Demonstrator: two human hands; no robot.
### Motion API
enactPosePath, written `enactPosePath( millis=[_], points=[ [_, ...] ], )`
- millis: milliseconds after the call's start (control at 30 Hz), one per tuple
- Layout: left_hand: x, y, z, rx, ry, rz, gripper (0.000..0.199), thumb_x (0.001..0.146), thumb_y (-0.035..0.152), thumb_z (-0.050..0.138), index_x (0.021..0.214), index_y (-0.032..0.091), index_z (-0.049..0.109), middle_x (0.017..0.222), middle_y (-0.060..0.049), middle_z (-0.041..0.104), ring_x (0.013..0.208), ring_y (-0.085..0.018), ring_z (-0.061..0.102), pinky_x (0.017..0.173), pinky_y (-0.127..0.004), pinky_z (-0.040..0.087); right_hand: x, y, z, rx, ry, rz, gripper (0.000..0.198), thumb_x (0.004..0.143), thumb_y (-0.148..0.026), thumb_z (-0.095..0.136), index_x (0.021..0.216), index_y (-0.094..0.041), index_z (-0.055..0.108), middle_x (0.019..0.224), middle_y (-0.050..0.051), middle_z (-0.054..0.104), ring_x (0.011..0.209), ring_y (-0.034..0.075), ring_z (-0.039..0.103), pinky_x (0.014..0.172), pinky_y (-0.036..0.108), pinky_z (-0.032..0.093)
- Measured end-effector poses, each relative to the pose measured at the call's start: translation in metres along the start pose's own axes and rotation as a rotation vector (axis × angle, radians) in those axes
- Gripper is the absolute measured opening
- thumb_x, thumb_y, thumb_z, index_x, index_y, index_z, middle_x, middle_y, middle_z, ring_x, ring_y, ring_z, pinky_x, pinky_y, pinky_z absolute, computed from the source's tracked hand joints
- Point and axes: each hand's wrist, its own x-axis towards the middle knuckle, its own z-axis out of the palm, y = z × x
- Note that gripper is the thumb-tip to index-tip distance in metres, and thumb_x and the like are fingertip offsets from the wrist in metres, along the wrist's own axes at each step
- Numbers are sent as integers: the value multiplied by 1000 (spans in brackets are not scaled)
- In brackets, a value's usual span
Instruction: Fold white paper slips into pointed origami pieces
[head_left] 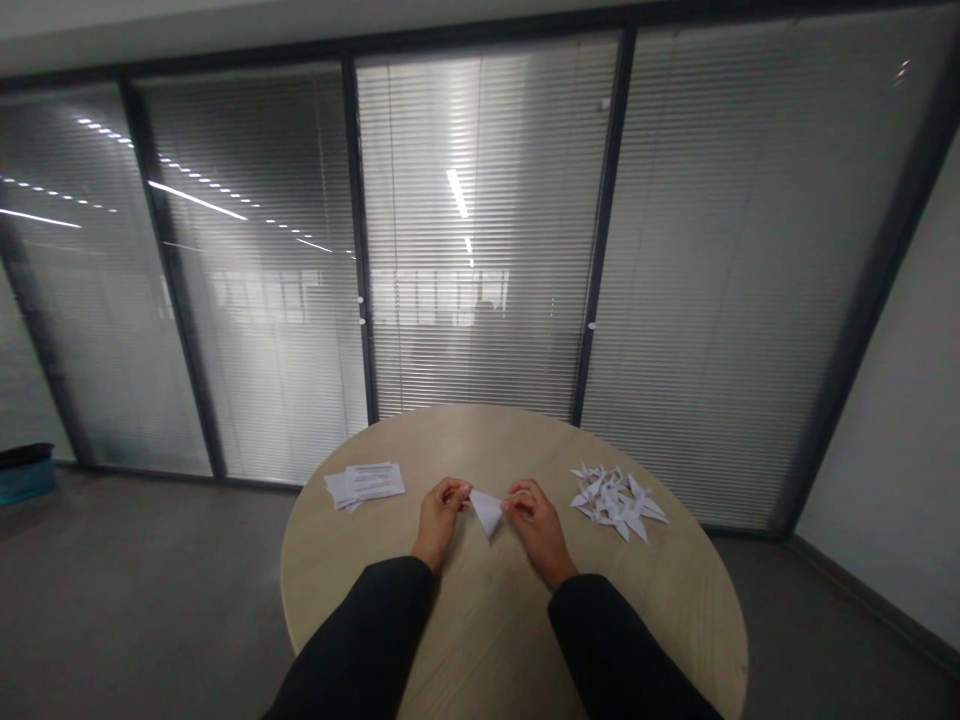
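Note:
A small white sheet of paper (486,512), folded into a triangle with its point toward me, is held between my two hands over the round table. My left hand (441,520) pinches its left corner between thumb and fingers. At the opposite corner my right hand (538,530) has its thumb and fingertips closed on the paper. To the right of my right hand lies a pile of folded white paper pieces (616,500) with pointed ends. Left of my left hand sits a loose stack of printed white paper sheets (366,484).
The round wooden table (487,640) carries all the paper. Behind it stands a glass partition (480,300) with blinds and dark frames. A blue container with a dark top (27,478) rests on the grey floor (150,600) at the far left.

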Motion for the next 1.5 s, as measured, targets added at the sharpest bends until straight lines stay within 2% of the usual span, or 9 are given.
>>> enactPosePath(
  millis=[267, 400, 533, 767, 967, 1233, 1400, 1500],
  points=[
    [-3, -8, 3, 62, -95, 65, 30, 73, 47, 61, 77, 17, 59, 72, -2, 59, 68, -15, 57, 64, -25, 47, -1, -5, -1, -202, 94, -124, 11, 77, -30, 55, 85, -23, 52, 72, 0, 63, 75, 20, 62, 73, 30, 45],
    [-8, 0, 1, 215, -156, 193, 25, 80, 42, 57, 86, 19, 63, 86, -5, 63, 84, -18, 57, 76, -29, 46, -3, -7, -2, -273, 107, -161, 5, 79, -28, 52, 83, -24, 52, 75, -1, 61, 75, 19, 60, 73, 29, 44],
    [-12, 10, -1, 418, -207, 367, 27, 75, 37, 65, 99, 23, 68, 102, -8, 63, 101, -23, 53, 92, -38, 40, -6, -8, 1, -354, 53, -217, 5, 82, -27, 50, 82, -25, 55, 78, 0, 62, 78, 20, 59, 74, 30, 42],
    [-13, 11, -1, 523, -253, 469, 22, 79, 40, 62, 85, 23, 73, 82, -7, 67, 86, -22, 56, 83, -35, 41, -9, -3, 6, -478, 5, -307, 11, 86, -25, 47, 88, -26, 58, 83, 3, 63, 83, 22, 58, 78, 33, 43],
    [-13, 11, -1, 559, -248, 512, 23, 79, 43, 61, 82, 23, 73, 78, -7, 67, 82, -21, 57, 80, -34, 40, -8, 2, 7, -494, -24, -367, 13, 87, -24, 45, 90, -25, 58, 86, 4, 63, 85, 22, 57, 80, 34, 43],
    [-15, 13, -1, 663, -246, 537, 27, 83, 42, 56, 77, 19, 70, 75, -7, 63, 80, -21, 54, 78, -34, 39, -9, -2, 8, -492, -38, -324, 10, 88, -25, 44, 89, -25, 54, 83, 3, 61, 83, 22, 57, 78, 34, 42],
    [-15, 14, -1, 668, -261, 528, 26, 85, 39, 54, 76, 18, 67, 76, -7, 62, 81, -21, 53, 78, -34, 39, -8, 0, 8, -370, -41, -223, 16, 86, -30, 49, 100, -23, 55, 86, 4, 64, 86, 21, 60, 81, 33, 45],
    [-14, 13, -2, 631, -240, 499, 26, 85, 39, 54, 76, 18, 66, 76, -7, 62, 81, -21, 54, 77, -33, 39, -7, 1, 6, -306, -95, -195, 19, 86, -34, 49, 95, -22, 60, 90, 4, 67, 87, 20, 62, 81, 31, 46]
  ],
)
